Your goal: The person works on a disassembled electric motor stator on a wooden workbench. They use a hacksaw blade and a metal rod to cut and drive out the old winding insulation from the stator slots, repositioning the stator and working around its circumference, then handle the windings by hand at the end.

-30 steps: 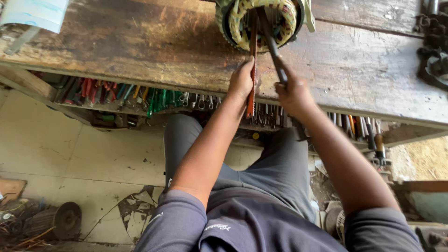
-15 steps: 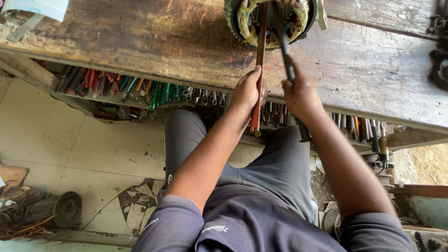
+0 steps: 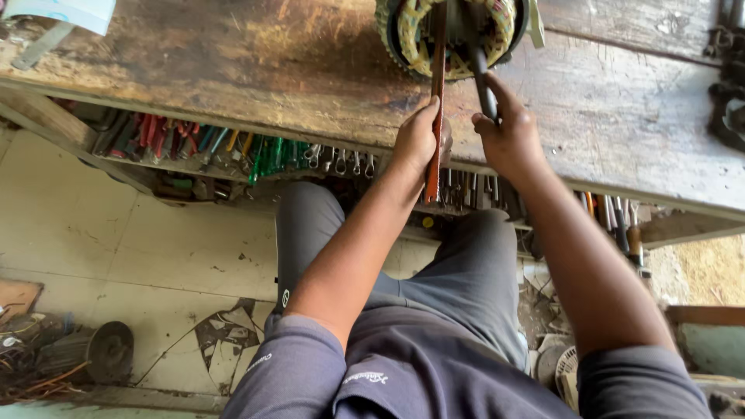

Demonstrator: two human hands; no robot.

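Head view, looking down past the person's arms and lap to a worn wooden workbench (image 3: 233, 70). At the top edge of the frame, on the bench, stands a round motor stator (image 3: 458, 35) with yellowish cord-wrapped windings inside a dark ring; only its lower part is in view.

The left hand (image 3: 419, 140) is closed around a long, flat reddish-brown stick (image 3: 436, 93). The stick runs nearly straight up the frame, its upper end inside the stator's opening and its lower end projecting below the fist, past the bench edge. The right hand (image 3: 508, 136) is clamped on the dark handle of a slim tool (image 3: 483, 81), thumb lying along the handle; the tool slants up and slightly left into the same opening, just beside the stick. The two hands sit close together over the front edge of the bench, not touching.

Under the bench front, a rack (image 3: 233, 151) holds a row of hand tools with red, green and orange handles, continuing behind the arms to the right. Dark metal parts (image 3: 729, 85) lie at the bench's far right. Below left is a pale tiled floor (image 3: 116, 248) with a cracked tile, and a tangle of wire scraps (image 3: 39, 357) in the corner beside a dark round disc (image 3: 109, 349). The person wears grey trousers and a grey shirt.
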